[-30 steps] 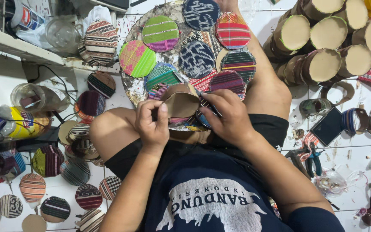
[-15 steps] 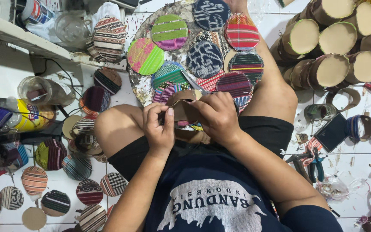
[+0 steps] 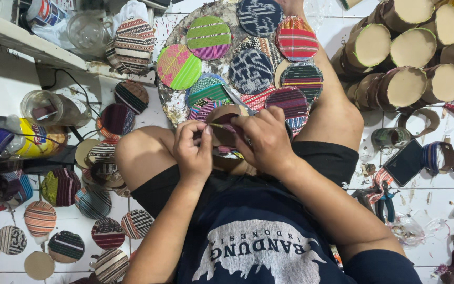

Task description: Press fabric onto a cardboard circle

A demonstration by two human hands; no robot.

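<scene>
Cardboard disc point(image 3: 226, 126) pinched by left hand point(image 3: 193, 152), right hand point(image 3: 266, 139) (over lap)

A craft workshop on a tiled floor point(image 3: 437, 194): fabric-covered discs point(image 3: 208, 37), cardboard drums point(image 3: 403, 87), glue-crusted board point(image 3: 177, 105).

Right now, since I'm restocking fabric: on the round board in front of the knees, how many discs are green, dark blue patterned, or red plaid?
green discs: 3
dark blue patterned discs: 2
red plaid disc: 1
Total: 6
</scene>
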